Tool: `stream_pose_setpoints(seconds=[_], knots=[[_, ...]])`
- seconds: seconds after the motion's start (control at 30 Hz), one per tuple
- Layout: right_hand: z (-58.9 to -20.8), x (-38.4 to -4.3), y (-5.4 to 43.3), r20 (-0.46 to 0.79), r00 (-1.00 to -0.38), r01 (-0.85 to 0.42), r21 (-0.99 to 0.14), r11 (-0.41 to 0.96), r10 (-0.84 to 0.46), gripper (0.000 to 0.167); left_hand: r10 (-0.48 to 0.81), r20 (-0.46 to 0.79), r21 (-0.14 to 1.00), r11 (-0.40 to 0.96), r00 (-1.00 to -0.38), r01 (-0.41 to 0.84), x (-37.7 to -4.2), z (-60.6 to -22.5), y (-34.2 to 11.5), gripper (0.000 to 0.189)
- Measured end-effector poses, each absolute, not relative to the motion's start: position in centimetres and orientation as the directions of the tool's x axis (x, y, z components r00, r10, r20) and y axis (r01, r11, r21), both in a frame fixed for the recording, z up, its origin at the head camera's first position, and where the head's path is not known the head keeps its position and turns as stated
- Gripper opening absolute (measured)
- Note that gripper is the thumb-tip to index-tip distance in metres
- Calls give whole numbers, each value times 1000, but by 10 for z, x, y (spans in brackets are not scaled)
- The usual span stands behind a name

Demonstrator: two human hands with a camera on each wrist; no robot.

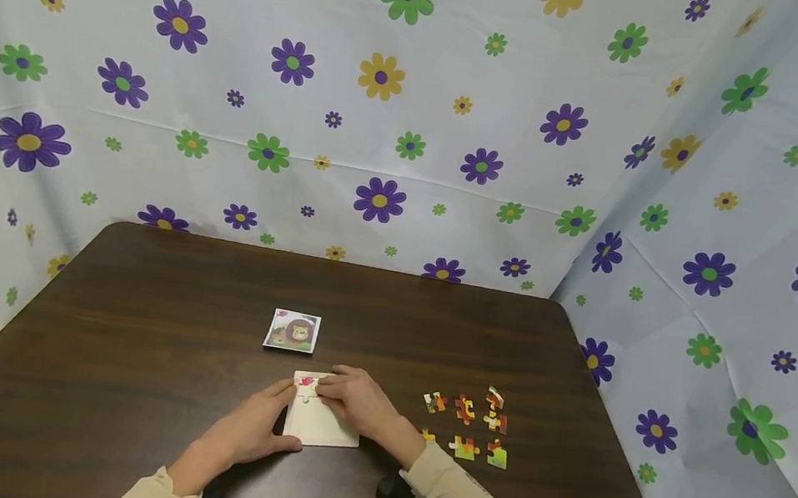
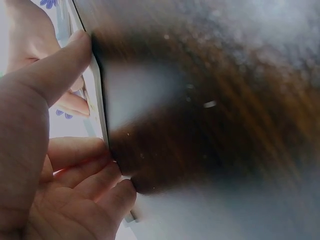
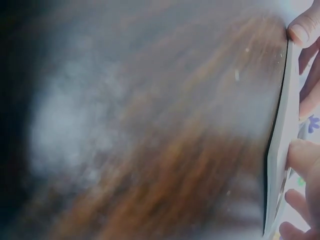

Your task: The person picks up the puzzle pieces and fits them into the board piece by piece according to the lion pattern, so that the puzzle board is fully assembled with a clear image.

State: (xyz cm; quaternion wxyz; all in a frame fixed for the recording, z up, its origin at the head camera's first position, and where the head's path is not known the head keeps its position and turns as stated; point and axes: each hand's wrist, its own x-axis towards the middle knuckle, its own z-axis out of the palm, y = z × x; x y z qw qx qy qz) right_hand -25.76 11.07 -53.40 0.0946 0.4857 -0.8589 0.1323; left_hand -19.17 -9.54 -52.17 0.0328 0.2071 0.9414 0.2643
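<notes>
A pale square puzzle board lies on the table. A puzzle piece with a pink flower sits in its far left corner. My left hand holds the board by its left side, thumb at the near left corner and fingers along the edge; the left wrist view shows this hand close up. My right hand reaches over the far part of the board, its fingertips on a puzzle piece beside the flower piece and mostly covering it. In the right wrist view, the right thumb touches the board's face.
Several loose puzzle pieces lie to the right, near the right forearm. A small picture card with a lion lies beyond the board. The brown wooden table is bordered by a flower-patterned cloth at the back and sides.
</notes>
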Motion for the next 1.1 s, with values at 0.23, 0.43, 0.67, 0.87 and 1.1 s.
stream_pose_setpoints(seconds=[0.23, 0.43, 0.67, 0.87, 1.1], knots=[[-535, -254, 111, 255, -542, -841, -167, 515, -801, 20, 411, 46, 520, 769, -911, 373, -190, -524, -96, 81], [-537, -253, 113, 314, -583, -810, -159, 564, -749, 16, 419, 68, 516, 762, -906, 391, -191, -525, -96, 80], [-540, -253, 111, 405, -548, -827, -127, 548, -732, 13, 422, 69, 511, 764, -904, 395, -192, -523, -95, 80], [-545, -249, 108, 437, -600, -795, -229, 562, -670, 11, 425, 63, 529, 753, -903, 391, -191, -522, -94, 80], [-547, -247, 104, 418, -736, -677, -470, 566, -533, 11, 412, 67, 529, 757, -909, 382, -192, -520, -95, 79]])
